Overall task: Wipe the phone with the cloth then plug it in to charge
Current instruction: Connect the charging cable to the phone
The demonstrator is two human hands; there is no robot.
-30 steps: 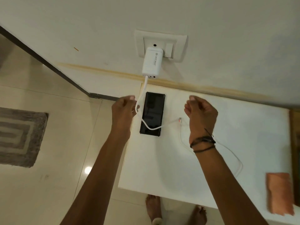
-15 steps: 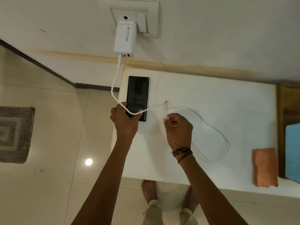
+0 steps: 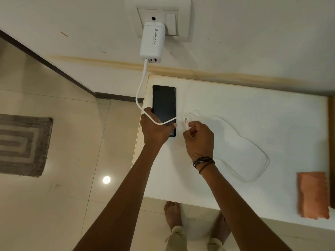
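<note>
A white table [image 3: 272,105] stands against a cream wall [image 3: 253,42]; a grey rug [image 3: 21,145] lies on glossy tiles [image 3: 72,196].

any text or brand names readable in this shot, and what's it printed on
"LAPCARE", with a small round logo before it: printed lengthwise on the white charger plugged into the wall socket.
A finer line beside the brand: too small to read.
Phone, cable plug and cloth: no readable text.

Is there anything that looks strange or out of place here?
A yellowish-brown stain band runs along the wall just above the table. The charging cable lies in a loose loop. Nothing else stands out.
</note>
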